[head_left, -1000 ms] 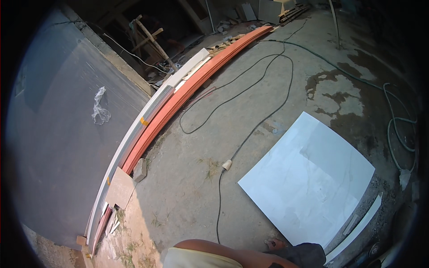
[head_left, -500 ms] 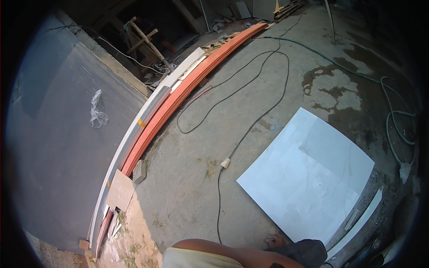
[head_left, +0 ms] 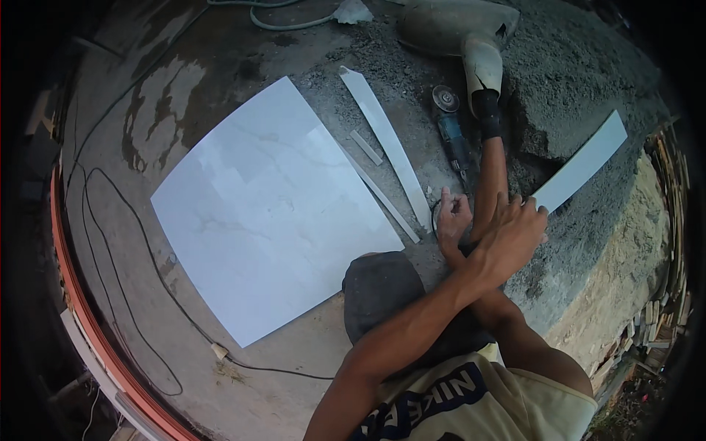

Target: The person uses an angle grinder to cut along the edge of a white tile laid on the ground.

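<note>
My forearms cross in front of me. My left hand (head_left: 515,234), reaching over to the right, has its fingers curled round the near end of a narrow white tile strip (head_left: 585,162). My right hand (head_left: 454,220) is left of it, fingers loosely bent and apart, with nothing visible in it. Beyond this hand an angle grinder (head_left: 454,140) with a round disc lies on the ground. To the left is a large white marbled tile (head_left: 272,213), lying flat. A long white offcut (head_left: 386,143) and a small piece (head_left: 366,147) rest beside its right edge.
A bare shin (head_left: 491,173) with a black cuff and torn tan footwear stretches out beside the grinder. Grey sand (head_left: 581,66) is heaped at the right. A black cable (head_left: 165,283) and a greenish hose (head_left: 110,110) run over the concrete; orange lengths (head_left: 95,316) line the left.
The view has swung to the right, so the large tile now sits left of centre. Both hands, the grinder and the narrow tile strip have come into sight.
</note>
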`<state>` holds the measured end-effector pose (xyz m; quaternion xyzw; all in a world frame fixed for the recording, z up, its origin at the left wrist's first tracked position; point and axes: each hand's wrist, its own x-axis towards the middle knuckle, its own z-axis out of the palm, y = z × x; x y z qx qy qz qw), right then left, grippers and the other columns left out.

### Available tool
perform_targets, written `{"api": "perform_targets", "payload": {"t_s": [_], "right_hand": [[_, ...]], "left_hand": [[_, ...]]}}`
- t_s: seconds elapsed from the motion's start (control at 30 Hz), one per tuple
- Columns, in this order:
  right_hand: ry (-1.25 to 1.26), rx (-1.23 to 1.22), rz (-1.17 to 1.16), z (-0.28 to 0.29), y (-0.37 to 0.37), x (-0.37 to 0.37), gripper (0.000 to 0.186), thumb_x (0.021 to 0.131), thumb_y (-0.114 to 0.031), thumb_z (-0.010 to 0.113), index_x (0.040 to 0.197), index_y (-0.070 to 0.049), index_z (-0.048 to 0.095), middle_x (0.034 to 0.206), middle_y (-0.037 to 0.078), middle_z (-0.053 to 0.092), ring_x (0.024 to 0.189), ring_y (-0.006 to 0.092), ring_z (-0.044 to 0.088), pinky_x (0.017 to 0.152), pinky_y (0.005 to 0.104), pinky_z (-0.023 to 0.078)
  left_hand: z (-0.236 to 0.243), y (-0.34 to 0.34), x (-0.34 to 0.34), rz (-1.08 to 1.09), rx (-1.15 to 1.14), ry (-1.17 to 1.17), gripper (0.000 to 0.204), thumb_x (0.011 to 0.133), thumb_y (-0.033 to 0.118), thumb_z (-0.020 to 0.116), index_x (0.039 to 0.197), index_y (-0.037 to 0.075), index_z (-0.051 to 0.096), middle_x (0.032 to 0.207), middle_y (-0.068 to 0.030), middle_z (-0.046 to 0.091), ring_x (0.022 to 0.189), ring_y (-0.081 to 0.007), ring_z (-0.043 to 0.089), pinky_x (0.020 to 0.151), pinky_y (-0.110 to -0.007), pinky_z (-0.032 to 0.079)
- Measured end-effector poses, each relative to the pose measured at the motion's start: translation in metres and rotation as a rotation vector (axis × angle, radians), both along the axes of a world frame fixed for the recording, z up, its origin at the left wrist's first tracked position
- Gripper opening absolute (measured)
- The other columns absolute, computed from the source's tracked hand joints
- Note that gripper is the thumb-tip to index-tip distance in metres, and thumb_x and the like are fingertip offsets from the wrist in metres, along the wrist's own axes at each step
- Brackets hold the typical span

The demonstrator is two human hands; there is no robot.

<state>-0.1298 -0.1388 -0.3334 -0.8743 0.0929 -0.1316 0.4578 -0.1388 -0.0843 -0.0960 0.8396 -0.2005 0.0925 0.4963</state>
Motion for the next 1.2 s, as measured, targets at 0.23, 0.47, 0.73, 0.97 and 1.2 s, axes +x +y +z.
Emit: {"api": "perform_targets", "payload": {"t_s": [0.23,0.47,0.73,0.97,1.2], "right_hand": [[-0.313,-0.629,0.032,-0.028,-0.019,0.138,0.053,0.078,-0.030,0.082,0.109,0.008,0.064,0.097,0.024,0.070,0.091,0.0400,0.068,0.087,0.0435,0.054],[0.428,-0.552,0.166,-0.006,0.008,0.175,0.061,0.070,-0.039,0.083,0.104,0.008,0.066,0.100,0.026,0.070,0.090,0.0393,0.069,0.079,0.0450,0.055],[0.464,0.054,0.253,0.053,0.004,0.145,0.053,0.073,-0.038,0.080,0.098,0.006,0.066,0.093,0.020,0.071,0.084,0.0307,0.069,0.074,0.0403,0.053],[0.369,0.142,0.364,0.082,0.040,0.092,0.052,0.076,-0.038,0.079,0.098,0.007,0.065,0.094,0.016,0.071,0.086,0.0263,0.068,0.075,0.0372,0.052],[-0.075,-0.130,0.383,0.167,0.099,0.039,0.053,0.074,-0.024,0.078,0.115,0.002,0.057,0.099,0.020,0.065,0.092,0.0415,0.063,0.083,0.0452,0.049]], "left_hand": [[0.010,0.003,-0.006,0.010,-0.012,0.054,0.037,0.085,0.030,0.071,0.106,0.000,0.067,0.100,-0.0174,0.064,0.102,-0.0315,0.061,0.088,-0.043,0.038],[0.002,0.027,0.008,0.076,-0.033,0.117,0.038,0.087,0.028,0.071,0.111,-0.001,0.065,0.100,-0.0188,0.066,0.101,-0.0345,0.061,0.092,-0.046,0.039],[0.009,0.073,0.043,0.341,-0.046,0.163,0.046,0.087,0.029,0.072,0.119,-0.003,0.064,0.098,-0.0193,0.068,0.099,-0.0375,0.064,0.093,-0.048,0.045],[-0.003,0.114,0.040,0.658,-0.092,0.408,0.062,0.087,0.037,0.072,0.126,-0.008,0.056,0.119,-0.0283,0.061,0.113,-0.0413,0.061,0.097,-0.052,0.047],[-0.037,0.119,0.080,0.995,-0.276,0.345,0.108,0.072,0.052,0.083,0.132,-0.024,0.036,0.121,-0.0374,0.056,0.110,-0.0482,0.061,0.093,-0.046,0.053]]}}
